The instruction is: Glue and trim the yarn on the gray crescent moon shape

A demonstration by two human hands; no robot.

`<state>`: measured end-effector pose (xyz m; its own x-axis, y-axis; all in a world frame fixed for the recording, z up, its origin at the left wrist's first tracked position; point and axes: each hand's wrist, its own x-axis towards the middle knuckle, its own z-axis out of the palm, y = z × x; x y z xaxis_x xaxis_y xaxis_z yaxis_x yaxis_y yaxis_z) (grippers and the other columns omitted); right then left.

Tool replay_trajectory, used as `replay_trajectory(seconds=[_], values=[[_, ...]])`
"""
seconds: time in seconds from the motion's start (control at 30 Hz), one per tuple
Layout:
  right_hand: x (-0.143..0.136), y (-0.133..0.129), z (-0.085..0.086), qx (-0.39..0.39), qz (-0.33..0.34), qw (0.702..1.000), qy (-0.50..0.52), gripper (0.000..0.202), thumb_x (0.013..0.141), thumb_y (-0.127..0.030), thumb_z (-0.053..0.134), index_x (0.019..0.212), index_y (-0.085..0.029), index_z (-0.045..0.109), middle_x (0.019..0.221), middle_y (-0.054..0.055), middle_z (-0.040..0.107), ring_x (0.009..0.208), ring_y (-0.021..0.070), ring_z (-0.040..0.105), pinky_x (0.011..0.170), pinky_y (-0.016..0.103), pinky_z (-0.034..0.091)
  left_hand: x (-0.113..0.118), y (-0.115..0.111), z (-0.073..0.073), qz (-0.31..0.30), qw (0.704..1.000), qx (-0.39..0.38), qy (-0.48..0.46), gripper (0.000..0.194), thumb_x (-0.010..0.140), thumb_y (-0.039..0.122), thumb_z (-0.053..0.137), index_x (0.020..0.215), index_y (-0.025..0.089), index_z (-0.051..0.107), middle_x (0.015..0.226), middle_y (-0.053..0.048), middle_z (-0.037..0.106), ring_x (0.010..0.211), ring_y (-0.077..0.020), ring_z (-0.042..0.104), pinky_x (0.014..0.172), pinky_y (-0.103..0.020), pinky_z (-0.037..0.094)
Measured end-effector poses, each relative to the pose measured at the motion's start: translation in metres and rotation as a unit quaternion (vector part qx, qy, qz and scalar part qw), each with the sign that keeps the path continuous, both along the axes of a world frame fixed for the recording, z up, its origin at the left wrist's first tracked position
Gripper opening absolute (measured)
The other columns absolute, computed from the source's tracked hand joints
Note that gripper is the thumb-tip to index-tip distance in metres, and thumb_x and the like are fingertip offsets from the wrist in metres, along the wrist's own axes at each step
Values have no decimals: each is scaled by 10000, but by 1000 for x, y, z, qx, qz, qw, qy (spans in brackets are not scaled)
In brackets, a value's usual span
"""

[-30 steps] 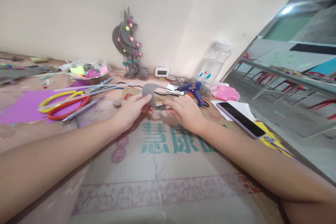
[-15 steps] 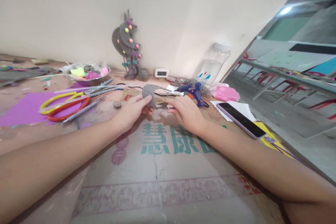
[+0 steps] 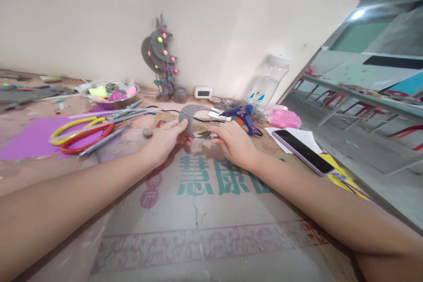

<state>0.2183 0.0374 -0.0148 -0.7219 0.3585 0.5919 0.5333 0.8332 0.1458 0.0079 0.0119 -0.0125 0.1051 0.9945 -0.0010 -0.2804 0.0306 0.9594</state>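
My left hand [image 3: 170, 136] is closed on a grey yarn-wrapped crescent [image 3: 189, 116], gripping its lower end between thumb and fingers. A pair of small pointed snips [image 3: 204, 135] is held in my right hand [image 3: 236, 143]; the handles are hidden by the fingers. The blade tips point left, close to the crescent's lower end, and I cannot tell whether they touch it. Just behind the right hand lies a blue glue gun [image 3: 243, 116]. A small grey-brown round piece [image 3: 147, 132] rests left of my left hand.
Large scissors with yellow and red handles [image 3: 87, 136] lie on purple felt [image 3: 28, 134] at left. Behind stand a metal bowl [image 3: 110, 102], a decorated moon hanging [image 3: 161, 53], a timer [image 3: 202, 92] and a bottle [image 3: 269, 79]. A phone [image 3: 304, 151] lies at right. Printed cardboard [image 3: 165, 224] covers the table.
The snips' blades have come into plainer view, pointing at the crescent's lower end. The crescent has turned slightly in my left hand. Both arms stay nearly where they were.
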Motion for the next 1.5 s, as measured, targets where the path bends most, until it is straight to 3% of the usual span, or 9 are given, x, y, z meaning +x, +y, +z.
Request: replay_trajectory(seconds=[0.37, 1.2, 1.4, 1.5], values=[[-4, -6, 5, 29, 7, 999, -31, 328, 987, -335, 373, 1069, -120, 607, 827, 87, 603, 802, 212, 505, 731, 328, 367, -2, -2, -3, -41, 999, 10, 8, 324, 818, 415, 630, 629, 178, 517, 533, 38, 479, 494, -100, 474, 507, -217, 399], [-5, -6, 7, 24, 24, 999, -42, 328, 992, -314, 368, 1036, -124, 632, 810, 81, 630, 781, 196, 518, 737, 315, 378, -3, -2, -4, -66, 998, -4, 1, 290, 807, 417, 645, 675, 171, 568, 532, 31, 488, 501, -113, 482, 501, -235, 424], [-2, -5, 3, -25, 11, 999, 33, 347, 996, -335, 345, 1157, -141, 583, 990, 119, 668, 935, 224, 568, 819, 345, 425, -2, -2, -4, -61, 998, 1, 8, 294, 839, 390, 606, 660, 169, 531, 534, 27, 499, 491, -103, 477, 493, -219, 413], [0, -4, 2, -53, 0, 997, 63, 369, 999, -340, 317, 1172, -133, 568, 988, 128, 672, 958, 235, 584, 843, 362, 440, -1, -1, -3, -57, 998, -4, 8, 315, 846, 398, 599, 647, 171, 507, 534, 26, 499, 486, -102, 479, 498, -222, 419]])
